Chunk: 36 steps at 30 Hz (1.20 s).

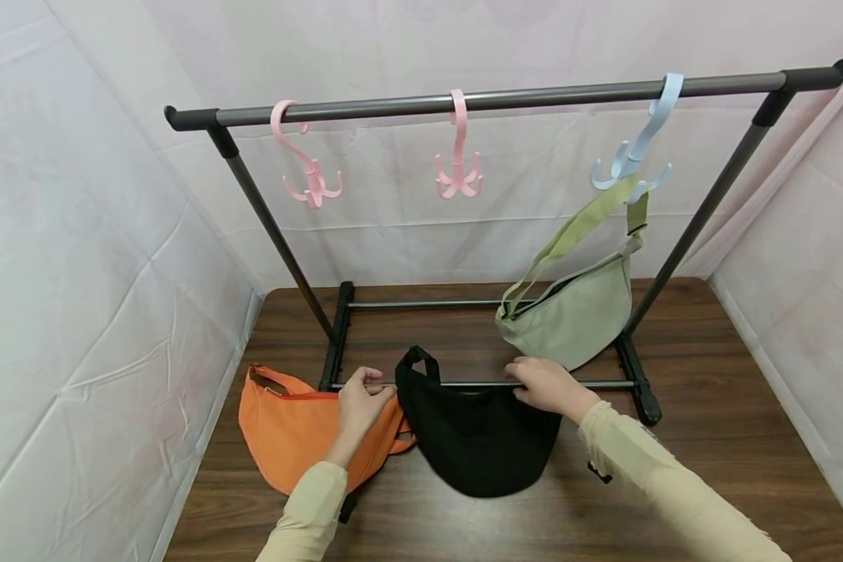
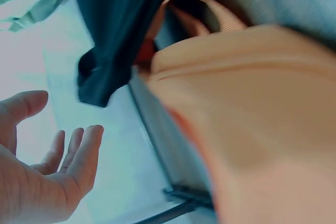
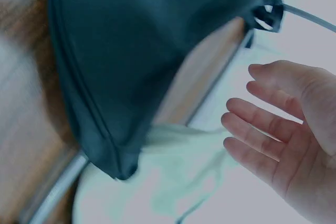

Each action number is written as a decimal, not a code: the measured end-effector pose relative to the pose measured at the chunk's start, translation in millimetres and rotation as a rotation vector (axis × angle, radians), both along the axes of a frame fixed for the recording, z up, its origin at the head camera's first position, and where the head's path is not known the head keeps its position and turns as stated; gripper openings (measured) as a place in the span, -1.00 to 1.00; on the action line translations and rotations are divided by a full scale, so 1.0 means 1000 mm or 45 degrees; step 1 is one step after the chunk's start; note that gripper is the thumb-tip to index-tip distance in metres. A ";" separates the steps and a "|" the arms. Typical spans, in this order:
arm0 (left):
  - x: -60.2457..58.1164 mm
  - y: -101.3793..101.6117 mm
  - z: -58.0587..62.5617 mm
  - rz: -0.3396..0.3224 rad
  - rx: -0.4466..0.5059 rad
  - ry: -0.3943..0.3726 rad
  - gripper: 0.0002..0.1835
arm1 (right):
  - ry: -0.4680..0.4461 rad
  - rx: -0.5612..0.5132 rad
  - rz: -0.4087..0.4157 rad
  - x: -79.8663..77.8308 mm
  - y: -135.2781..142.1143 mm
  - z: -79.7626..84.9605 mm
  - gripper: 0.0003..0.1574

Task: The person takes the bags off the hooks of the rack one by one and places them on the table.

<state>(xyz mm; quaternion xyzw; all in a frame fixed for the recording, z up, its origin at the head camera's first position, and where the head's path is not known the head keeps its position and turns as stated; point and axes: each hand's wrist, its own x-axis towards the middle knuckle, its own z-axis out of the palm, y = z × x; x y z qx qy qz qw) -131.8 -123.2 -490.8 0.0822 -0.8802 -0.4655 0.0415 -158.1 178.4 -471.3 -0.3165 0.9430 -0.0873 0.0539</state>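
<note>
Over dark wood tabletop (image 1: 716,460), best to pinch the black bag (image 1: 481,445) by both upper corners and raise it level, easing it clear of the rack's lower bar (image 1: 607,383) and the orange bag (image 1: 288,429) beside it. Seen lying between left hand (image 1: 360,406) and right hand (image 1: 549,385), both relaxed and gripping nothing, with its strap loop (image 1: 432,365) near the left fingers and its opposite corner near the right ones.

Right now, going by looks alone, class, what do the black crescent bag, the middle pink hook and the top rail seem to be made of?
Black crescent bag: probably fabric, matte; its top edge sags softly and hardly shines.
Middle pink hook: likely moulded plastic, smooth; one even colour, rounded prongs.
Top rail: seemingly metal tube, satin grey; a soft sheen runs along it, any coating unclear.
</note>
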 end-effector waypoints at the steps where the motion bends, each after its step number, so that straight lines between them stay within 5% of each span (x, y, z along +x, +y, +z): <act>1: 0.000 0.000 0.005 -0.016 -0.030 0.021 -0.73 | 0.008 -0.010 0.001 0.002 0.002 0.005 -0.69; 14: -0.013 0.017 0.086 -0.251 -0.207 0.335 -0.69 | 0.185 -0.121 -0.063 0.010 0.032 0.072 -0.56; 23: -0.040 0.066 0.151 -0.489 -0.286 0.649 -0.65 | 0.282 -0.163 -0.167 0.010 0.055 0.108 -0.53; 29: -0.059 0.106 0.193 -0.638 -0.386 0.899 -0.67 | 0.297 -0.178 -0.213 0.012 0.062 0.118 -0.51; 36: -0.075 0.139 0.226 -0.818 -0.548 1.033 -0.69 | 0.341 -0.178 -0.201 0.012 0.068 0.118 -0.52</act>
